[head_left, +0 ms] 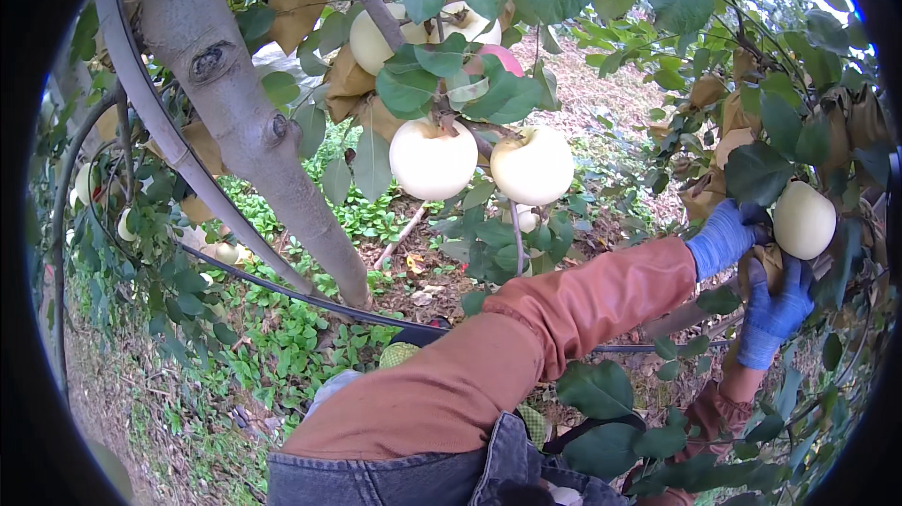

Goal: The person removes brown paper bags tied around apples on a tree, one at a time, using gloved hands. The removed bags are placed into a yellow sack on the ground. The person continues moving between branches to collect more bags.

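Toward the right edge, a pale yellow-green apple (805, 220) hangs among leaves. A crumpled brown paper bag (766, 266) lies just below and left of it. My left hand (722, 241), in a blue glove with dark fingertips, reaches in from the left, its fingers closed at the bag's upper side. From below, my right hand (776, 314), gloved the same way, comes up with thumb and fingers around the bag's lower part. Its fingertips are close under the apple, and whether they touch it I cannot tell. Leaves partly cover my right forearm.
Two pale apples (433, 159) (532, 165) hang at the middle, with more above among leaves and brown paper. A thick grey trunk (235, 83) leans at the left. A black hose (310, 297) runs low across the view. Leafy branches (601, 389) crowd the lower right.
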The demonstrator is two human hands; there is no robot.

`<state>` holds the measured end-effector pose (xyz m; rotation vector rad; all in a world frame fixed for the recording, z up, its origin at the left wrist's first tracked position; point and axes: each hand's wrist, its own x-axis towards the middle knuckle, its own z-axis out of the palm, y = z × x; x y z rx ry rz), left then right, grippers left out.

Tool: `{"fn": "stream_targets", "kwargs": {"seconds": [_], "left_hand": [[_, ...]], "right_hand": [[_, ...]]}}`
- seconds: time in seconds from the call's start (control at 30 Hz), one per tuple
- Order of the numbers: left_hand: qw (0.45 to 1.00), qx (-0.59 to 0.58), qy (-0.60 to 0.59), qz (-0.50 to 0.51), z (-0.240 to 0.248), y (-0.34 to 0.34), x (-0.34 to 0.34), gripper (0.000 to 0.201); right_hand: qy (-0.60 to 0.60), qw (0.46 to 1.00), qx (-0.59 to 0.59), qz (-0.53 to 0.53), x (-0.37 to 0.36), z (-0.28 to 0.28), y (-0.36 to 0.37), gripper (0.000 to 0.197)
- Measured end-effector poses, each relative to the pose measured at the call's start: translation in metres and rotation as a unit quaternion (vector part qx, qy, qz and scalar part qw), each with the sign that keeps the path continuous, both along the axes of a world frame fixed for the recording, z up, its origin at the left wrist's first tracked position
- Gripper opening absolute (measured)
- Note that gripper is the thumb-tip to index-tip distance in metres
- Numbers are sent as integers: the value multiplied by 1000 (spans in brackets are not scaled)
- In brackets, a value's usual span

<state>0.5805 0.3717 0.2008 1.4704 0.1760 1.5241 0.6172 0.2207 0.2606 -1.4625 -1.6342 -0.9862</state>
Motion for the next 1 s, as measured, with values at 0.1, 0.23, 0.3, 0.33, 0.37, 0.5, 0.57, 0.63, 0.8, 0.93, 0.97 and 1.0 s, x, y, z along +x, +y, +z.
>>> {"fn": "stream_targets", "kwargs": {"seconds": [0.1, 0.23, 0.3, 0.33, 0.37, 0.5, 0.57, 0.63, 0.8, 0.93, 0.97, 1.0], "left_hand": [[998, -39, -9, -54, -1, -5, -1, 32], [995, -84, -42, -45, -4, -4, -19, 22], [987, -126, -90, -53, -1, -8, -28, 19], [981, -146, -111, -61, 0, -12, -31, 18], [978, -175, -109, -37, 2, -13, -33, 17], [972, -209, -107, -26, -31, 21, -29, 11], [971, -224, -85, -10, -49, 14, -25, 13], [976, -216, -10, 0, -68, 2, -25, 15], [863, -18, 371, -343, -87, -7, -48, 24], [775, -22, 336, -536, -55, -35, -71, 27], [758, -37, 336, -558, -58, -26, -72, 27], [740, -50, 337, -581, -61, -22, -71, 28]], "right_hand": [[-39, 999, -20, -6, 36, -8, 3, 28], [-13, 998, -4, 67, 12, -3, 1, 26], [-41, 996, 15, 72, 10, -2, 0, 24], [20, 994, -4, 108, 0, 0, -9, 23], [18, 992, 7, 127, 5, -3, -13, 22], [-101, 990, -33, 97, -4, 4, -48, 30], [-115, 983, -93, 106, -8, -15, -57, 30], [-147, 975, -104, 127, -22, -39, -57, 30], [11, 976, -140, 168, -22, -111, -57, 31], [329, 923, -39, 196, -36, -154, -54, 35], [330, 925, -35, 182, -38, -153, -59, 42], [331, 928, -30, 168, -41, -151, -65, 49]]}}
